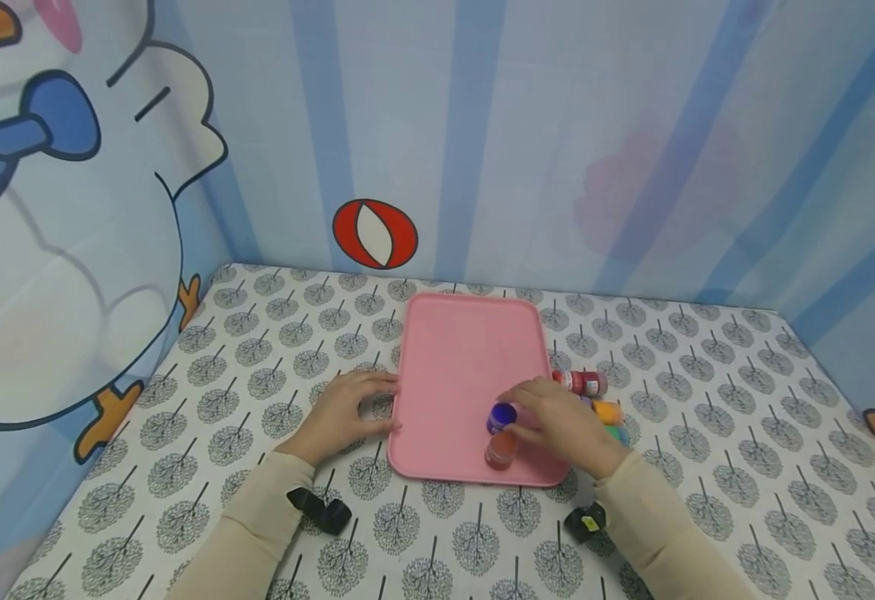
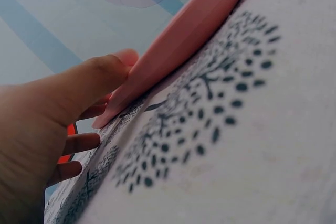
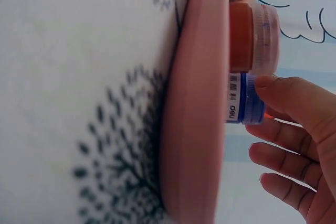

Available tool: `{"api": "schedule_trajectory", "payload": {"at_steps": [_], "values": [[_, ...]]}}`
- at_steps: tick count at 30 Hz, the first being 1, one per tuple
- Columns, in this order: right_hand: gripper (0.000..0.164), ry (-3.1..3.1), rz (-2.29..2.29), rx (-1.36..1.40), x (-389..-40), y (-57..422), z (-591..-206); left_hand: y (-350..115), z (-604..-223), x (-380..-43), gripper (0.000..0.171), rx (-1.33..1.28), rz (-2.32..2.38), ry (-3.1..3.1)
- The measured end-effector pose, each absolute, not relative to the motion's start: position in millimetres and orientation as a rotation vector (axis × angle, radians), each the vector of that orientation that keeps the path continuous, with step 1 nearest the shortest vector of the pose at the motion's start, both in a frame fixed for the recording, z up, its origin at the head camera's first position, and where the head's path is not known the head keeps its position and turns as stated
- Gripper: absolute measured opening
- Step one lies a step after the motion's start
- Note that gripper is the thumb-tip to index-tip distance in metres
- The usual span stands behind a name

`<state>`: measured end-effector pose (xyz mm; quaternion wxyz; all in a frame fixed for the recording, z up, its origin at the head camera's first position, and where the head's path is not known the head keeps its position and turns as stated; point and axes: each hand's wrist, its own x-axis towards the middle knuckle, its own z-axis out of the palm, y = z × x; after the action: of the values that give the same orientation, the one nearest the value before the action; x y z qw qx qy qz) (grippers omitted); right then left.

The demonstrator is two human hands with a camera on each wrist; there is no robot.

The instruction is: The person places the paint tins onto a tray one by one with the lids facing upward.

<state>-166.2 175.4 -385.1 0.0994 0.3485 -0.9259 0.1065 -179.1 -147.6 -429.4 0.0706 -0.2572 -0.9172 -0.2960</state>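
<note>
A small blue paint jar (image 1: 502, 417) stands upright on the pink tray (image 1: 460, 350), toward its near right part. My right hand (image 1: 561, 421) reaches over the tray's right edge and pinches this jar at its lid between thumb and index finger; the other fingers spread beside it. Right next to it, nearer me, stands an orange-brown paint jar (image 3: 241, 38) with a clear lid. My left hand (image 1: 347, 417) is at the tray's left edge, its thumb (image 2: 107, 72) against the rim and its fingers loosely extended along the side.
Several paint jars lie just right of the tray, partly behind my right hand: red jars (image 1: 582, 382), an orange jar (image 1: 607, 412) and a green one (image 1: 616, 433). A tree-print cloth (image 1: 272, 358) covers the table. A patterned curtain (image 1: 527, 150) hangs behind.
</note>
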Motion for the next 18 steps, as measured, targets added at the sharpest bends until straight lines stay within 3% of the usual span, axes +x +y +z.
{"api": "schedule_trajectory", "payload": {"at_steps": [18], "values": [[0.037, -2.729, 0.389, 0.919, -161, 200, -378, -144, -431, -179, 0.067, -0.822, -0.784, -2.76]]}}
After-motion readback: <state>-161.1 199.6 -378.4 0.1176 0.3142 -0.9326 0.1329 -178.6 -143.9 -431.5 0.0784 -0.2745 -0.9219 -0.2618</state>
